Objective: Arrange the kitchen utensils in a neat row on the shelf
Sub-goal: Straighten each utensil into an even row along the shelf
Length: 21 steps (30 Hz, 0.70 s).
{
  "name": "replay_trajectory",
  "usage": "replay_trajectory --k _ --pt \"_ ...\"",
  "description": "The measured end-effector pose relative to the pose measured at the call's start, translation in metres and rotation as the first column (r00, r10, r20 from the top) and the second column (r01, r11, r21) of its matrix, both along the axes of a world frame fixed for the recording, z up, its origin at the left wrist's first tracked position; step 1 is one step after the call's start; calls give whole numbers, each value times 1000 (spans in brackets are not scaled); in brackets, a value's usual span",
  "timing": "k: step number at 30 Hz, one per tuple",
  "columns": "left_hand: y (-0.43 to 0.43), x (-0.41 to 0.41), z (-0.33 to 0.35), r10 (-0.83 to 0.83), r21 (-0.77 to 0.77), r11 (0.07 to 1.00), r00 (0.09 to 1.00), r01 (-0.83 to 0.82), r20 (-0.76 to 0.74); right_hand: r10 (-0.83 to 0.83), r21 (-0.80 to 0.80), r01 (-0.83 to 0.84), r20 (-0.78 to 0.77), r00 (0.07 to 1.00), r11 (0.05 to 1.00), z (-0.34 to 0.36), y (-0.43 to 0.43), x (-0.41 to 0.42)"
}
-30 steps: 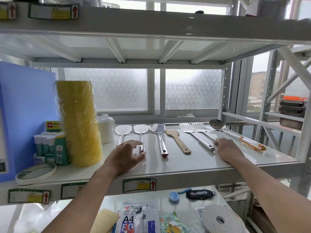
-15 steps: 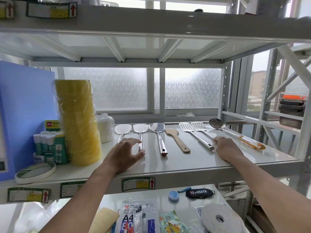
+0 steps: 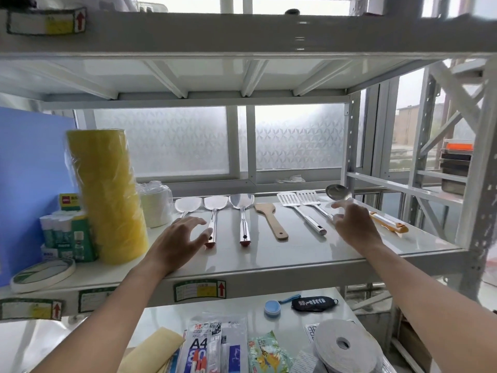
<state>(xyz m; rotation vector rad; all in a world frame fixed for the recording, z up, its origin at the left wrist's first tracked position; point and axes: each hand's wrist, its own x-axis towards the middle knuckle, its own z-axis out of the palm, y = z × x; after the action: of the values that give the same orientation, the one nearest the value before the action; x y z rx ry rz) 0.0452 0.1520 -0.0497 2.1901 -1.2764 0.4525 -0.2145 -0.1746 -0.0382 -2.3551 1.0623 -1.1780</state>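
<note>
On the middle shelf (image 3: 269,259) of a pale metal rack, kitchen utensils lie in a row that looks nearly finished, handles pointing toward the near edge. From the left: two flat steel turners (image 3: 213,204), the first half hidden under the left hand (image 3: 178,239); a steel spatula with a red tip (image 3: 243,211); a wooden spatula (image 3: 270,220); two slotted turners (image 3: 289,201) lying close together and angled toward the right. At the far right a ladle (image 3: 336,191) lies aslant, its orange-trimmed handle (image 3: 387,223) running out toward the right end of the shelf. Both hands are released, fingers spread, grasping nothing: the left hovers by the leftmost handles, the right hand (image 3: 352,224) over the handle of the second slotted turner; whether either touches metal is hard to tell. By the look of it, the left four are set, and what remains is squaring the slotted pair and the ladle with them. Room is fair: bare shelf between handles and the near lip. A tall yellow roll stack (image 3: 107,195) and a wrapped white stack (image 3: 157,207) bound the left, the rack upright (image 3: 473,184) the right, and the upper shelf limits lifting.
</note>
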Motion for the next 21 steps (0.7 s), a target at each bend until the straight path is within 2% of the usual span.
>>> replay_trajectory --k 3,6,12,16,21 --pt "1 -1 0 10 -13 1000 1000 -10 -14 -52 -123 50 -11 999 991 4 -16 -27" --pt "1 -2 0 12 -18 1000 999 -12 -37 -150 -212 129 -90 985 969 0 -45 -52" --pt "-2 -1 0 13 -17 1000 998 -14 -61 -164 -52 157 -227 960 986 -5 -66 -60" --pt "-2 -1 -1 4 -22 1000 998 -5 -66 -155 4 160 -218 964 987 -6 -69 -64" --pt "0 1 -1 2 -15 1000 996 -4 -87 -139 -1 143 -219 966 990 -6 -68 -63"
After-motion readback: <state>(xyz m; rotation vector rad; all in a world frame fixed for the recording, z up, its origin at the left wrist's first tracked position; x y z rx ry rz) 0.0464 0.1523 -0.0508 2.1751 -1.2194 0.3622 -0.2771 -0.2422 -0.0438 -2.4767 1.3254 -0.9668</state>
